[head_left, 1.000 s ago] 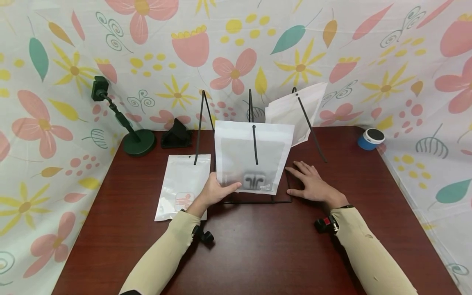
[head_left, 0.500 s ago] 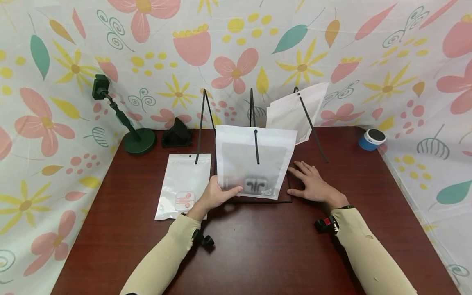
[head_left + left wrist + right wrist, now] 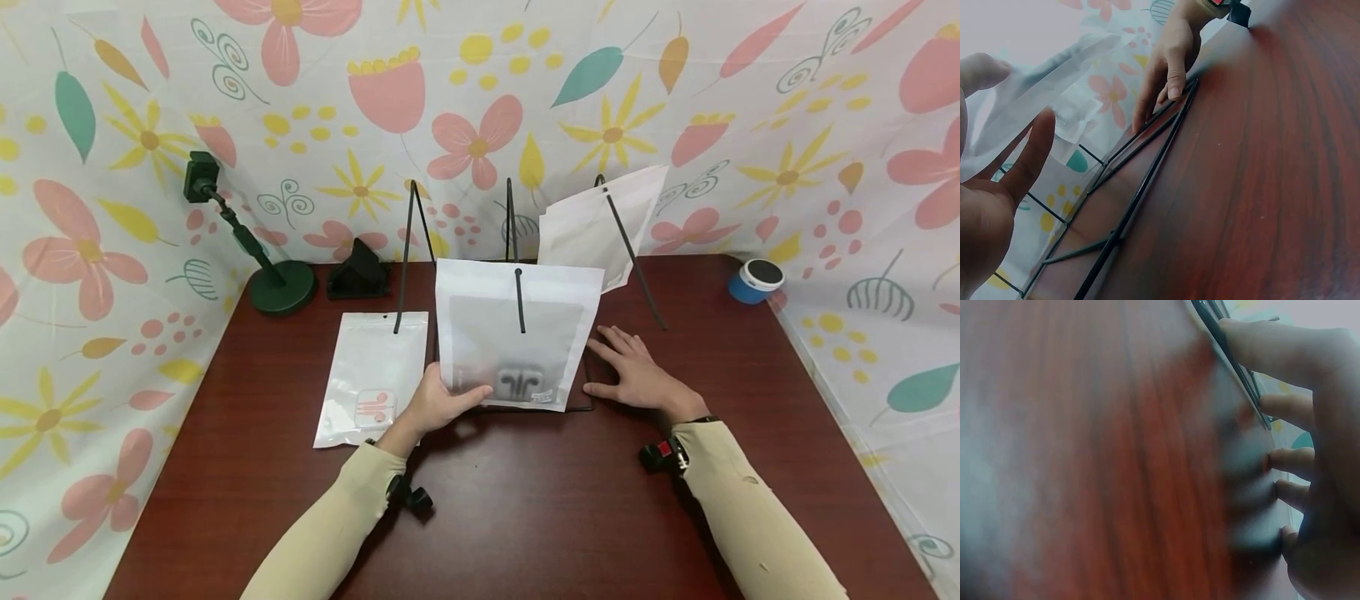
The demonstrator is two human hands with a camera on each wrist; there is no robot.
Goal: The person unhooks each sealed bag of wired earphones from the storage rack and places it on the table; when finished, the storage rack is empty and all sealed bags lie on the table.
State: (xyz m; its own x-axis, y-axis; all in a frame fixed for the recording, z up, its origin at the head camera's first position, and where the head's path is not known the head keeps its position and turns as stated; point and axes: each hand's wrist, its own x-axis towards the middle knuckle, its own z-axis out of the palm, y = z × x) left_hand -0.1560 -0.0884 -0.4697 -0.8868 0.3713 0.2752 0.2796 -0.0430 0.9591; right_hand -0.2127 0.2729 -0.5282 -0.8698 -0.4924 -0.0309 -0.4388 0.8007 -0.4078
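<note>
A white translucent pouch hangs on the middle prong of the black wire display rack. A small case with dark earphone shapes shows through its lower part. My left hand pinches the pouch at its lower left edge, thumb in front and fingers behind. In the left wrist view, thumb and fingers of the left hand lie on either side of the film. At the rack's front right base corner rests my right hand, fingers extended. In the right wrist view, its thumb touches the base wire.
Another white pouch hangs on the left prong. Several more pouches hang tilted on the right prong. A green stand and a black holder stand at the back left, a blue and white round container at the back right.
The pouch's lower edge and left fingers have come slightly down and nearer, and the pouch's top edge sits lower around the prong. The right hand has hardly moved.
</note>
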